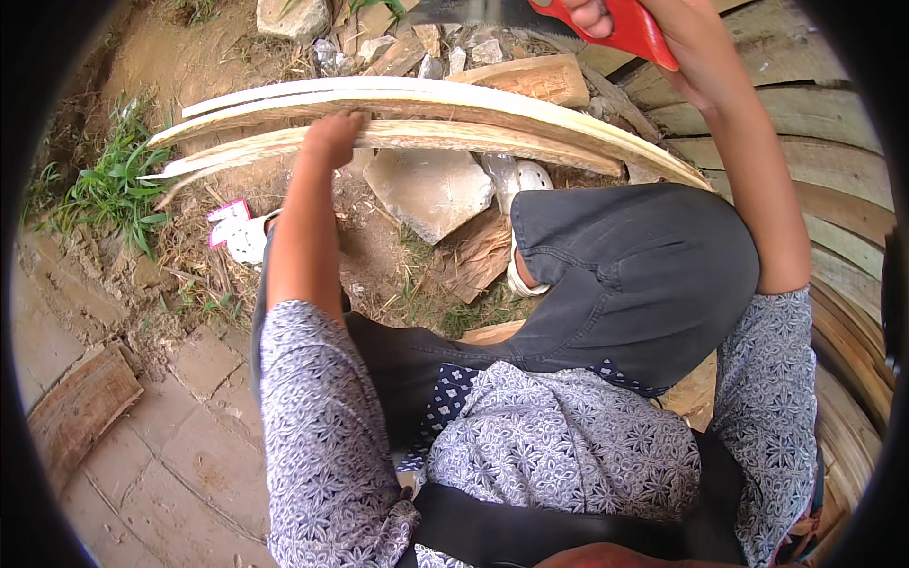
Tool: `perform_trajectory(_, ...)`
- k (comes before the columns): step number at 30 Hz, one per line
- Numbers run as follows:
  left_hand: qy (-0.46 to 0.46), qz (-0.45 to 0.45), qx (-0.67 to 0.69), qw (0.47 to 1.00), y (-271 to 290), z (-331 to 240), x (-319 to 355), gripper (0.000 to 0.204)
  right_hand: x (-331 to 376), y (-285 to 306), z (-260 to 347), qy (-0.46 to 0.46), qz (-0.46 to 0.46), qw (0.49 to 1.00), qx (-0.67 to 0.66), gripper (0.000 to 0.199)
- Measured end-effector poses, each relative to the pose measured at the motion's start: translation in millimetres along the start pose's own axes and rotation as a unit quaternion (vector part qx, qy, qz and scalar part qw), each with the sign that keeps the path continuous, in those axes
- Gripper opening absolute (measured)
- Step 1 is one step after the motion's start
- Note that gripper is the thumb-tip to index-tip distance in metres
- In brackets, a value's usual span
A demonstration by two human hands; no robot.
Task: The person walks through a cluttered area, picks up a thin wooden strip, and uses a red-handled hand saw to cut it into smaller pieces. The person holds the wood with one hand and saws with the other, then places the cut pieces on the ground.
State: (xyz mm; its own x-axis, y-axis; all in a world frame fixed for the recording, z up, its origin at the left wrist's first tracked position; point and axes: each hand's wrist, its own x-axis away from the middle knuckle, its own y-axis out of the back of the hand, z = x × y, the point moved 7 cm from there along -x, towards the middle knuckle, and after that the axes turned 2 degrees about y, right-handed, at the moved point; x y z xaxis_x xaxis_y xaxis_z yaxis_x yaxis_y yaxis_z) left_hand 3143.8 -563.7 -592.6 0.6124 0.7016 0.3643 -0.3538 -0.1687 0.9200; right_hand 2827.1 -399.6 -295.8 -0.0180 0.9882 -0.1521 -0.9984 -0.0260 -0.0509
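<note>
Across the ground in front of me lie long, pale strips of wood. My left hand (333, 140) is closed over the nearer wooden strip (464, 134), its fingertips in the gap beside the farther strip (417, 92). Up at the top edge, my right hand (595, 17) grips the red handle of a handsaw (636, 33). The saw's dark blade (511, 15) points left beyond the strips and is partly cut off by the frame. My right knee sits close to the strips' right end.
A broken stone slab (431, 189) lies under the strips, near my white shoes (248, 239). Stacked planks (795, 114) line the right side. Grass (118, 185) grows at the left, above brick paving (180, 435) with a curved wood offcut (83, 409).
</note>
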Motion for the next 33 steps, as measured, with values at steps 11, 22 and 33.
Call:
perform_trajectory(11, 0.083, 0.008, -0.112, 0.99, 228.3, 56.7, 148.2, 0.045, 41.8, 3.4, 75.5, 0.062, -0.045, 0.997, -0.026, 0.038)
perform_trajectory(22, 0.123, -0.047, -0.206, 0.97, 307.2, 46.6, 293.1, 0.038, 100.2, -27.2, 114.7, 0.09, -0.015, 0.995, -0.038, 0.037)
perform_trajectory(33, 0.278, 0.015, -0.184, 0.943, 336.7, 41.8, 375.5, 0.04, 119.6, -40.8, 90.8, 0.072, 0.042, 0.994, 0.065, 0.037)
